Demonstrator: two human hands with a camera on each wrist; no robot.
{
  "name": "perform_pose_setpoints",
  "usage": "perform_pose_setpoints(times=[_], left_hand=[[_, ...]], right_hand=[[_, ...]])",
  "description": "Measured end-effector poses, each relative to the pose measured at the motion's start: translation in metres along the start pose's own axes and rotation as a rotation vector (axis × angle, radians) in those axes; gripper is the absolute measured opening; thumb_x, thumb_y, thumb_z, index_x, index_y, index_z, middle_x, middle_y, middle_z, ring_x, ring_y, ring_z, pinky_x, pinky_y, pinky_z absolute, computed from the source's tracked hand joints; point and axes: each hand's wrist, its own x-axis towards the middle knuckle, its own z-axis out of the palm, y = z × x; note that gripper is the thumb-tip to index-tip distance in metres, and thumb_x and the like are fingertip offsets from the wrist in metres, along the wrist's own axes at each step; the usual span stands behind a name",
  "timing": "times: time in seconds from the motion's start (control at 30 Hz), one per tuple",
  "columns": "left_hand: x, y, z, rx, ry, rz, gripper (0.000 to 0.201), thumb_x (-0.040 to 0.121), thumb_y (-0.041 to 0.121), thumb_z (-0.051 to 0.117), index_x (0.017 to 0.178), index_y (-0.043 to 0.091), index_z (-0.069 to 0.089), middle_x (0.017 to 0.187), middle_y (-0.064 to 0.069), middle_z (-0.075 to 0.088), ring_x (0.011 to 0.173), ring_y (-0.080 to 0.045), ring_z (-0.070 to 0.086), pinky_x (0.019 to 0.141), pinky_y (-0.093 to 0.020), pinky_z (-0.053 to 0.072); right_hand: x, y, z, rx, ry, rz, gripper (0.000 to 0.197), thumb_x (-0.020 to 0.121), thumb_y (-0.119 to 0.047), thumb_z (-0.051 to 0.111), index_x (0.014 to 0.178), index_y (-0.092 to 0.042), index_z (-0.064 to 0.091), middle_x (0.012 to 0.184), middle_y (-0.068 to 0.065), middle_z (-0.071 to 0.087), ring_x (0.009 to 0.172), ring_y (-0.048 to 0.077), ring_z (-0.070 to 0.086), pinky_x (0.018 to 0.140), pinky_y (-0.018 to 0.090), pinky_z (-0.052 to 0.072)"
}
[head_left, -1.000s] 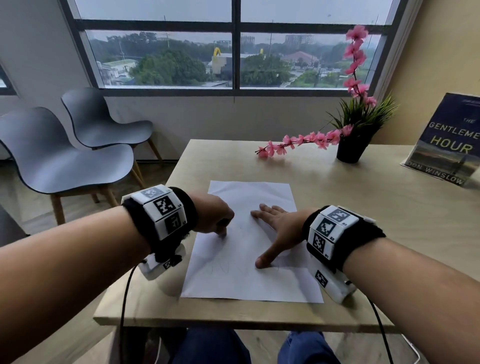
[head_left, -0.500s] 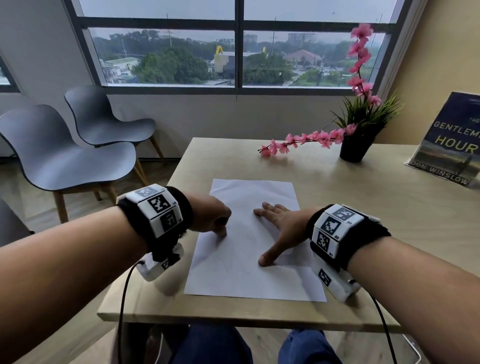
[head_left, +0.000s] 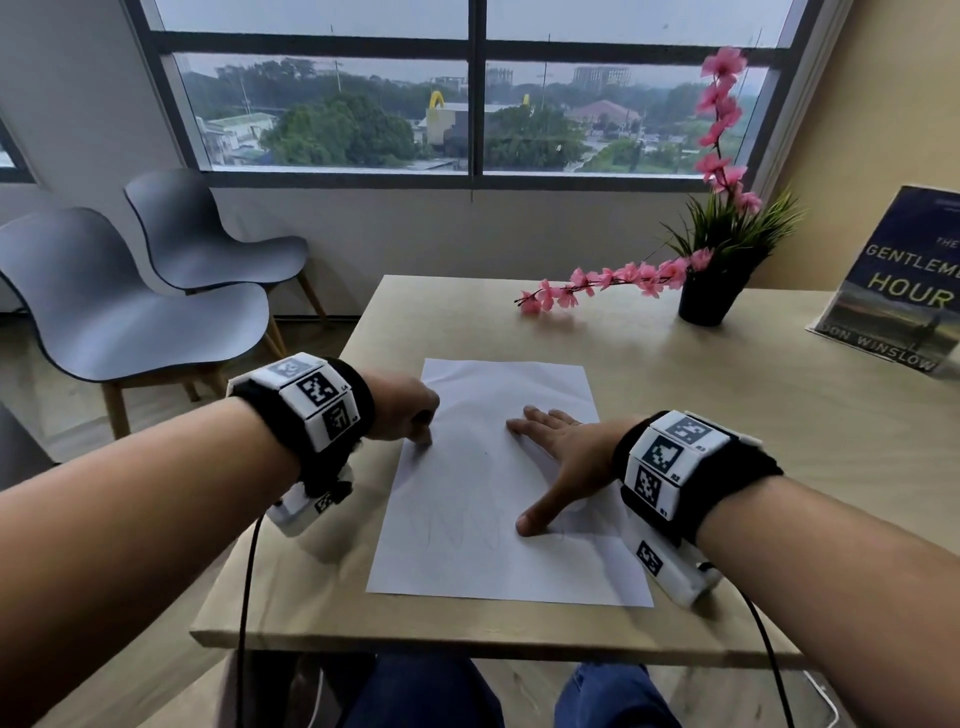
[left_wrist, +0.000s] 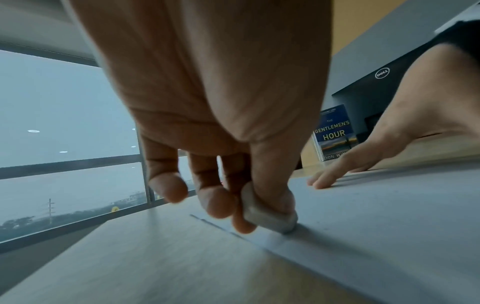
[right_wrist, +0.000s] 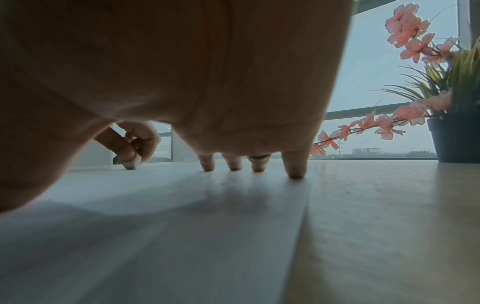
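Grey eraser (left_wrist: 269, 217) in left hand (left_wrist: 207, 92); blue book (left_wrist: 333, 133) reads "The Gentlemen's Hour".

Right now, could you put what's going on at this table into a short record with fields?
Work: erasing on the paper
Left hand: pinches a grey eraser, pressed on the paper near its left edge
Right hand: flat, fingers spread, holding the paper down
Table: also bears a potted plant and a book
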Motion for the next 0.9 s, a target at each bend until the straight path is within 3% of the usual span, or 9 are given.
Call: perform_pose_setpoints(times=[0.13,0.4,0.5,0.57,0.63,0.7,0.73,0.9], left_hand=[[-0.003,0.011,0.004,0.048,-0.038,0.068,0.028,0.097,0.034,0.049,0.112,0.012,0.056,0.116,-0.004,0.059,0.100,-0.023,0.054,0.076,-0.028,0.036],[-0.003,0.004,-0.007,0.033,0.002,-0.034,0.031,0.097,0.037,0.049,0.114,0.012,0.056,0.121,-0.006,0.059,0.110,-0.026,0.055,0.085,-0.030,0.041],[-0.013,0.025,-0.010,-0.024,0.064,0.075,0.030,0.096,0.039,0.048,0.110,0.013,0.056,0.119,-0.003,0.057,0.106,-0.024,0.055,0.087,-0.033,0.044],[-0.022,0.046,-0.008,-0.067,0.033,0.175,0.030,0.096,0.040,0.048,0.109,0.015,0.057,0.119,-0.002,0.053,0.103,-0.023,0.056,0.086,-0.033,0.045],[-0.027,0.061,-0.004,-0.053,-0.018,0.206,0.031,0.096,0.041,0.049,0.113,0.017,0.057,0.122,-0.001,0.049,0.103,-0.025,0.056,0.087,-0.034,0.046],[-0.027,0.061,0.000,-0.034,-0.035,0.163,0.031,0.095,0.039,0.050,0.115,0.016,0.058,0.125,-0.003,0.048,0.106,-0.027,0.056,0.089,-0.034,0.045],[-0.027,0.057,0.001,-0.037,-0.031,0.131,0.032,0.095,0.038,0.051,0.115,0.016,0.058,0.125,-0.004,0.047,0.107,-0.028,0.056,0.089,-0.033,0.045],[-0.028,0.029,-0.001,-0.069,-0.048,0.027,0.032,0.093,0.041,0.053,0.112,0.016,0.059,0.124,-0.002,0.051,0.109,-0.025,0.056,0.090,-0.030,0.043]], right_hand=[[0.000,0.001,0.000,-0.002,-0.003,0.000,0.127,0.060,-0.075,0.071,0.152,-0.039,-0.011,0.159,-0.014,-0.021,0.148,0.011,-0.015,0.120,0.052,0.005],[-0.002,0.000,0.000,0.001,0.018,0.002,0.126,0.061,-0.074,0.071,0.152,-0.039,-0.009,0.160,-0.015,-0.018,0.149,0.011,-0.012,0.120,0.051,0.005],[-0.002,-0.002,-0.001,0.048,0.051,0.037,0.126,0.055,-0.076,0.072,0.151,-0.039,0.001,0.162,-0.011,0.002,0.149,0.017,0.013,0.118,0.048,0.018],[-0.003,-0.004,-0.002,0.063,0.085,0.049,0.122,0.051,-0.080,0.070,0.148,-0.038,0.010,0.158,-0.005,0.017,0.143,0.020,0.027,0.115,0.047,0.026],[-0.007,-0.006,-0.005,0.010,0.087,0.025,0.117,0.059,-0.080,0.066,0.151,-0.034,0.011,0.162,-0.004,0.005,0.149,0.019,0.012,0.118,0.049,0.019],[-0.017,-0.004,-0.010,-0.047,0.076,0.010,0.110,0.066,-0.080,0.061,0.153,-0.037,0.009,0.162,-0.008,-0.012,0.149,0.014,-0.008,0.119,0.052,0.009],[-0.023,-0.002,-0.013,-0.058,0.071,0.010,0.108,0.066,-0.079,0.061,0.153,-0.039,0.010,0.162,-0.010,-0.013,0.149,0.012,-0.011,0.119,0.053,0.007],[-0.044,0.014,-0.007,-0.024,0.040,-0.004,0.106,0.070,-0.064,0.072,0.154,-0.035,0.015,0.162,-0.013,0.008,0.147,0.011,0.017,0.120,0.037,0.016]])
